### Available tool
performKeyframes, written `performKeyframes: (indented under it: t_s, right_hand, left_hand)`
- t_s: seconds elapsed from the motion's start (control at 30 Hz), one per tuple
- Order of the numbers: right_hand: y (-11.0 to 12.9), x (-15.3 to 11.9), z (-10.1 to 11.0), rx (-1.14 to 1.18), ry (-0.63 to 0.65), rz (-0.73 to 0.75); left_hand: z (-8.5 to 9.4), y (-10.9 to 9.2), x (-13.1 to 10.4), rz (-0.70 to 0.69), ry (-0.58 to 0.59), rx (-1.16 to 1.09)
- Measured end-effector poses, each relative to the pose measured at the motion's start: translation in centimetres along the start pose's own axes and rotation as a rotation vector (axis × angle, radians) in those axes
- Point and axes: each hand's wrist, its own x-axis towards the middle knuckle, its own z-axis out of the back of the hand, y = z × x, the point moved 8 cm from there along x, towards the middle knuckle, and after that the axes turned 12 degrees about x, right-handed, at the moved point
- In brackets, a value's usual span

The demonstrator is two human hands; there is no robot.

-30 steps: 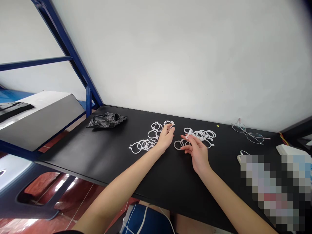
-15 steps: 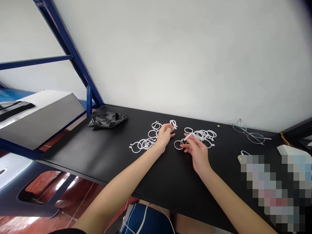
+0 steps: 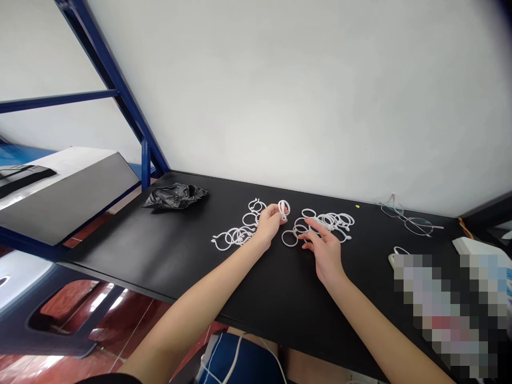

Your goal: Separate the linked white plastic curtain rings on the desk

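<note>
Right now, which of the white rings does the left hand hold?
The white ring, possibly a pair, at the fingertips of the left hand; the other rings are grouped to either side.

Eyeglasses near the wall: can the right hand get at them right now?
Probably yes: nothing tall seems to stand between the right hand and the eyeglasses, just low-lying white rings.
</note>
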Motion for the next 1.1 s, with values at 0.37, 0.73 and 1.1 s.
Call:
performKeyframes:
  t_s: [0.37, 0.73, 1.1]
  right_hand:
    - [0.33, -0.22, -0.15, -0.004, 0.008, 0.013]
    - [0.29, -0.25, -0.18, 0.001, 0.002, 0.0]
    - [0.12, -0.14, 0.02, 0.013, -0.022, -0.016]
  left_hand:
    - [0.28, 0.12, 0.08, -0.013, -0.006, 0.133]
    - [0.09, -0.22, -0.21, -0.006, 0.009, 0.11]
    - [-0.02, -0.73, -0.43, -0.037, 0.012, 0.121]
